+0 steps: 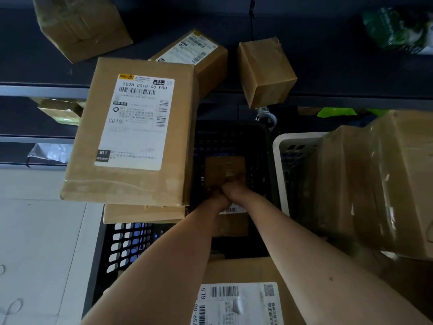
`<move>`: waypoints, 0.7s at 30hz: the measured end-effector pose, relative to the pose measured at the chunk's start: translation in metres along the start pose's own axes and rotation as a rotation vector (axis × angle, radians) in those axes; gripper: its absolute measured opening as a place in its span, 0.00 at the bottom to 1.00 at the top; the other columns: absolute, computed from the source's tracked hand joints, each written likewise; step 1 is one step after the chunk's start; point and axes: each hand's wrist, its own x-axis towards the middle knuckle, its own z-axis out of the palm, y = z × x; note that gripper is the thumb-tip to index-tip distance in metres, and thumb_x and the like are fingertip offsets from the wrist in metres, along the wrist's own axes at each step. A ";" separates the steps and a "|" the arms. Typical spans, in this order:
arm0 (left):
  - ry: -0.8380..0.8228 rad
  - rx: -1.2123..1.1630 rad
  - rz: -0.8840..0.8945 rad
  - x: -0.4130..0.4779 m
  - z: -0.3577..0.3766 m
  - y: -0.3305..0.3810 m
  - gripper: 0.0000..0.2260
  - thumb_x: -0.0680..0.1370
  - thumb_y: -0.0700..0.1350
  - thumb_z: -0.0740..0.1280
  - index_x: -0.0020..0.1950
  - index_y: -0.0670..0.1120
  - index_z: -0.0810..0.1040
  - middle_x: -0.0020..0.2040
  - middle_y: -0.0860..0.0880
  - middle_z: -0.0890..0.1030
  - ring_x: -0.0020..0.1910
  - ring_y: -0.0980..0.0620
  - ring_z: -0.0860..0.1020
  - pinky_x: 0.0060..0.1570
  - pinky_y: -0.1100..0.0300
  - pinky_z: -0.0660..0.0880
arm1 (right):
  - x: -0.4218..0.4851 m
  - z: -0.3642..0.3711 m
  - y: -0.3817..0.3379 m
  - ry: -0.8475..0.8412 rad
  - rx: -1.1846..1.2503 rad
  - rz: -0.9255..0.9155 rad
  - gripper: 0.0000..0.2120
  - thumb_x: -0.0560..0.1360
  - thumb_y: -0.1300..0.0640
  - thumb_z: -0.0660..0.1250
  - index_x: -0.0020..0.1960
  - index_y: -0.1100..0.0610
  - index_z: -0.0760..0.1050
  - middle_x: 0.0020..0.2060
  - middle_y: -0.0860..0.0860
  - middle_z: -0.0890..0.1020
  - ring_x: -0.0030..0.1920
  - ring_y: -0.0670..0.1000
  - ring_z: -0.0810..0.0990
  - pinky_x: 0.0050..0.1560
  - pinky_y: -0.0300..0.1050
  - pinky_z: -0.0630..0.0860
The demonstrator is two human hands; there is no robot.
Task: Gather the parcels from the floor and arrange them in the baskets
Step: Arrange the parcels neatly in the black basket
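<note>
The left hand (216, 195) and right hand (235, 186) reach into the black basket (269, 146), fingers curled over the small parcel's (225, 167) near edge, apparently to seat it flat on the bottom.

Only open way down is the middle of the black basket (264, 146), and two forearms fill most of it. Left rim blocked: big labelled parcel (131, 132) overhangs it, another box (143, 213) under that. Right: white basket (281, 148) just beside, packed with a tall taped box (375, 179) rising over its rim. Near edge covered by a labelled carton (239, 301). Bottom taken by a small parcel (225, 167) and a second parcel (232, 221) nearer. Shelf box (264, 71) sticks out above the far rim. Bare floor (42, 231) at left is free.
</note>
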 end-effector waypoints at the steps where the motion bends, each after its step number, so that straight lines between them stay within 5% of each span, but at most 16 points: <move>1: -0.014 0.011 0.015 -0.005 -0.002 0.003 0.20 0.83 0.48 0.59 0.72 0.39 0.69 0.70 0.39 0.71 0.68 0.42 0.70 0.68 0.51 0.68 | 0.000 0.000 -0.001 -0.004 -0.024 -0.001 0.25 0.84 0.52 0.55 0.78 0.60 0.58 0.77 0.59 0.60 0.73 0.60 0.65 0.73 0.51 0.65; 6: 0.011 0.087 -0.014 -0.032 -0.012 0.028 0.15 0.83 0.46 0.61 0.66 0.39 0.74 0.65 0.40 0.75 0.65 0.43 0.74 0.60 0.54 0.72 | -0.022 -0.019 -0.003 -0.030 0.130 0.048 0.18 0.85 0.58 0.51 0.69 0.65 0.70 0.58 0.61 0.79 0.57 0.59 0.78 0.57 0.48 0.76; 9: 0.028 0.032 0.060 -0.056 -0.017 0.045 0.14 0.83 0.44 0.59 0.64 0.38 0.75 0.64 0.40 0.76 0.63 0.43 0.75 0.56 0.56 0.72 | -0.042 -0.032 -0.013 0.022 0.223 -0.003 0.18 0.85 0.59 0.50 0.70 0.63 0.69 0.64 0.62 0.76 0.61 0.59 0.76 0.60 0.49 0.73; 12: 0.070 -0.048 0.101 -0.095 -0.029 0.065 0.15 0.84 0.40 0.54 0.68 0.36 0.71 0.67 0.38 0.73 0.67 0.42 0.72 0.63 0.55 0.69 | -0.073 -0.047 -0.029 0.049 0.390 -0.064 0.18 0.84 0.57 0.53 0.72 0.58 0.67 0.67 0.59 0.74 0.62 0.58 0.75 0.63 0.52 0.73; 21: 0.200 -0.315 0.383 -0.225 -0.100 0.117 0.17 0.83 0.39 0.56 0.69 0.34 0.71 0.68 0.36 0.74 0.67 0.39 0.74 0.58 0.53 0.74 | -0.168 -0.081 -0.063 0.173 0.527 -0.125 0.19 0.84 0.51 0.56 0.72 0.57 0.68 0.58 0.57 0.79 0.55 0.58 0.81 0.59 0.54 0.76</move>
